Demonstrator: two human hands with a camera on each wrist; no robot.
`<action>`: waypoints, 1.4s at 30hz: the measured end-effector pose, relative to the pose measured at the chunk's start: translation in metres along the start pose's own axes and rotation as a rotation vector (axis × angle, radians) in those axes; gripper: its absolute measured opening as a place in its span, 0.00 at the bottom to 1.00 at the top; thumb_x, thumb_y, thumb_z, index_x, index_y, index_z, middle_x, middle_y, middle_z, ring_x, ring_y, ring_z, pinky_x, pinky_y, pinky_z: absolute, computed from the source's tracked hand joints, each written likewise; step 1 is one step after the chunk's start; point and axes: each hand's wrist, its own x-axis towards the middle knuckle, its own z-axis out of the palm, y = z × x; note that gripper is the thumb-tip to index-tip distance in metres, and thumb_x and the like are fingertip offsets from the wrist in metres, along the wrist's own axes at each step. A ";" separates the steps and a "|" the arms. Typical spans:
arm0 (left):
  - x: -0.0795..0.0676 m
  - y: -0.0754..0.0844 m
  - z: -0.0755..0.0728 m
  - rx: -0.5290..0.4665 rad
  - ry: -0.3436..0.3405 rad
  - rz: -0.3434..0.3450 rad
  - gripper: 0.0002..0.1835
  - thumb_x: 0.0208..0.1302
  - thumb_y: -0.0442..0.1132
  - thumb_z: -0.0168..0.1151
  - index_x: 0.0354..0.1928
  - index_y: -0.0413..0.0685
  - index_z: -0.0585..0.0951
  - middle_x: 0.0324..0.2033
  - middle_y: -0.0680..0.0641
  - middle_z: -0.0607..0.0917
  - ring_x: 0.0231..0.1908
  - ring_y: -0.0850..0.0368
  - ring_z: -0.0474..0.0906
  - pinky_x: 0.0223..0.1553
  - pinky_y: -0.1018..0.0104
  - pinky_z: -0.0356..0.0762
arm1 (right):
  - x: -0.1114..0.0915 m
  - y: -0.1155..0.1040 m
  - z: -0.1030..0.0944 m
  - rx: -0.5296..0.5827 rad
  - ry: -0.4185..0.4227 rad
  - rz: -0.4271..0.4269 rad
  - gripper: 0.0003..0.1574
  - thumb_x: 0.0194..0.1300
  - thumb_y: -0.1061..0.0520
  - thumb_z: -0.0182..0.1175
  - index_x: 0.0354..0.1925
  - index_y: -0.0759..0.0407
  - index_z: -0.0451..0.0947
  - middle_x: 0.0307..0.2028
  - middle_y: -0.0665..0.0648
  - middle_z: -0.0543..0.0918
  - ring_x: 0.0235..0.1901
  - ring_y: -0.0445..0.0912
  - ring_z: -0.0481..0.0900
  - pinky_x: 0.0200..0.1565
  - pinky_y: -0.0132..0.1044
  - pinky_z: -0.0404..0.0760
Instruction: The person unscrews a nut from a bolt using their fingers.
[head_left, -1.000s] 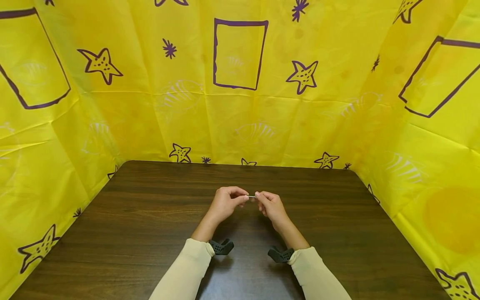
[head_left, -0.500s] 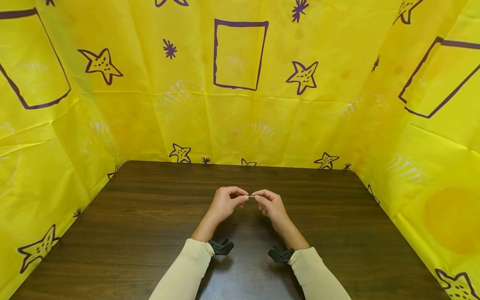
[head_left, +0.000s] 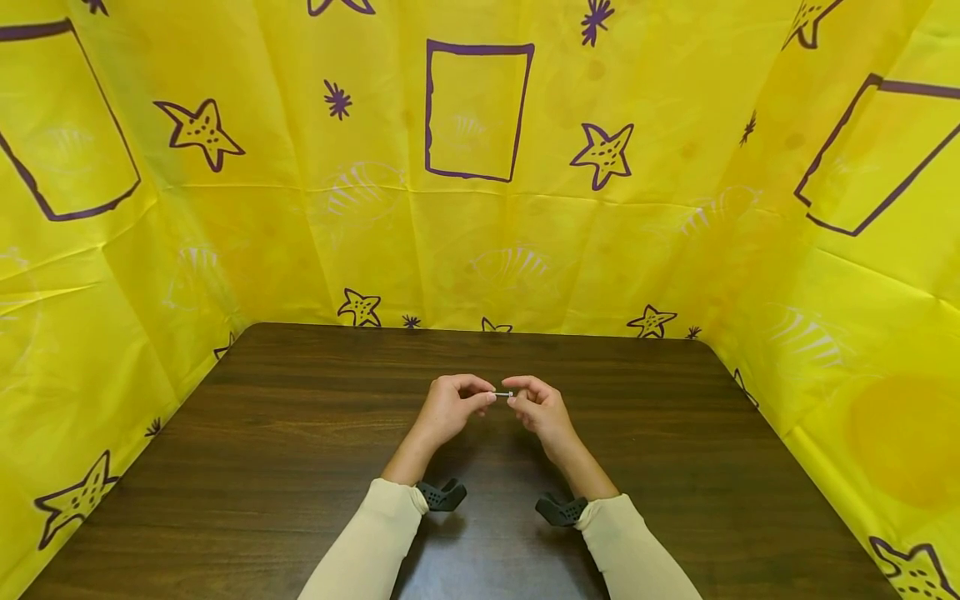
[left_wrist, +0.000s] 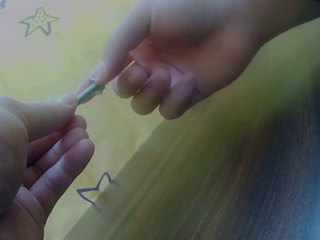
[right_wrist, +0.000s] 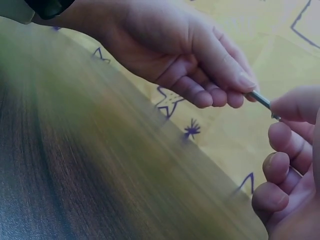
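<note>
Held level over the table is a slim silvery bolt (head_left: 502,394), wider at its right end. My left hand (head_left: 450,407) pinches its left end between thumb and index finger. My right hand (head_left: 545,412) is at the wider end, its index finger stretched out above and its thumb below, with the end showing in the gap between them. In the left wrist view the bolt (left_wrist: 89,93) looks threaded, and its tip end is hidden by the left thumb. The right wrist view has the bolt (right_wrist: 259,99) running from the left fingertips to the right thumb.
Under the hands lies a dark wood-grain table (head_left: 300,467). A yellow cloth (head_left: 495,225) printed with starfish and fish stands around its back and sides. Each wrist wears a black device (head_left: 444,495) beside a cream sleeve (head_left: 367,542).
The right thumb and index finger have moved apart, and the bolt's wider end now shows between them. My left hand keeps its pinch and stays in place.
</note>
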 end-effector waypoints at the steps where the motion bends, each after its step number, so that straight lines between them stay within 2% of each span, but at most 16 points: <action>1: 0.000 0.000 0.000 0.001 0.000 0.000 0.05 0.61 0.25 0.64 0.37 0.28 0.83 0.29 0.29 0.83 0.30 0.29 0.80 0.35 0.36 0.78 | 0.000 0.000 0.000 -0.003 -0.005 -0.003 0.17 0.63 0.70 0.59 0.51 0.76 0.75 0.18 0.50 0.69 0.15 0.38 0.62 0.17 0.28 0.57; 6: 0.000 0.001 -0.001 0.002 0.001 -0.001 0.05 0.61 0.26 0.64 0.37 0.28 0.83 0.28 0.30 0.83 0.29 0.30 0.80 0.35 0.36 0.78 | 0.001 0.002 -0.001 -0.036 0.010 0.036 0.16 0.66 0.65 0.60 0.50 0.74 0.76 0.18 0.51 0.69 0.15 0.39 0.62 0.17 0.28 0.59; 12: 0.000 0.002 0.000 0.002 -0.002 -0.008 0.05 0.61 0.26 0.65 0.37 0.29 0.84 0.28 0.31 0.83 0.30 0.29 0.80 0.35 0.36 0.78 | 0.003 0.002 -0.001 -0.100 0.060 0.123 0.19 0.73 0.58 0.55 0.39 0.78 0.75 0.18 0.54 0.70 0.15 0.40 0.62 0.17 0.29 0.59; 15: 0.000 0.002 0.000 -0.004 -0.002 -0.010 0.05 0.61 0.26 0.65 0.37 0.28 0.84 0.29 0.30 0.83 0.30 0.29 0.80 0.35 0.35 0.77 | 0.001 -0.006 0.002 -0.140 0.057 0.131 0.20 0.74 0.57 0.53 0.32 0.75 0.75 0.17 0.55 0.70 0.14 0.41 0.62 0.16 0.29 0.59; 18: 0.000 0.001 0.000 0.001 0.001 -0.011 0.05 0.61 0.26 0.65 0.37 0.29 0.84 0.28 0.31 0.84 0.29 0.29 0.80 0.35 0.36 0.77 | -0.003 -0.018 0.006 -0.172 0.055 0.127 0.21 0.74 0.58 0.53 0.29 0.74 0.77 0.15 0.55 0.69 0.15 0.40 0.62 0.17 0.29 0.60; 23: 0.000 0.001 0.000 0.004 0.000 -0.010 0.05 0.61 0.26 0.65 0.37 0.30 0.84 0.28 0.33 0.84 0.29 0.29 0.80 0.35 0.35 0.77 | -0.006 -0.025 0.009 -0.172 0.048 0.129 0.20 0.73 0.59 0.55 0.33 0.78 0.77 0.15 0.53 0.69 0.15 0.39 0.63 0.19 0.29 0.61; 30: -0.001 0.002 -0.001 -0.004 -0.008 -0.003 0.05 0.61 0.26 0.65 0.37 0.29 0.84 0.28 0.31 0.83 0.29 0.29 0.80 0.35 0.36 0.78 | -0.007 -0.025 0.008 -0.106 0.034 0.110 0.18 0.70 0.63 0.56 0.40 0.84 0.72 0.17 0.55 0.69 0.15 0.39 0.62 0.18 0.29 0.60; 39: -0.002 0.004 -0.002 0.000 -0.006 0.001 0.05 0.61 0.26 0.64 0.37 0.29 0.84 0.28 0.32 0.83 0.30 0.29 0.80 0.35 0.36 0.78 | -0.007 -0.022 0.006 -0.042 0.015 0.044 0.13 0.65 0.69 0.59 0.44 0.80 0.75 0.18 0.53 0.69 0.16 0.39 0.64 0.18 0.28 0.62; 42: 0.001 -0.001 -0.001 0.005 -0.006 -0.003 0.05 0.61 0.26 0.65 0.37 0.29 0.84 0.27 0.33 0.83 0.29 0.29 0.80 0.35 0.37 0.78 | -0.007 -0.021 0.005 -0.027 -0.001 0.014 0.13 0.64 0.71 0.59 0.45 0.81 0.74 0.18 0.52 0.69 0.16 0.38 0.64 0.18 0.27 0.62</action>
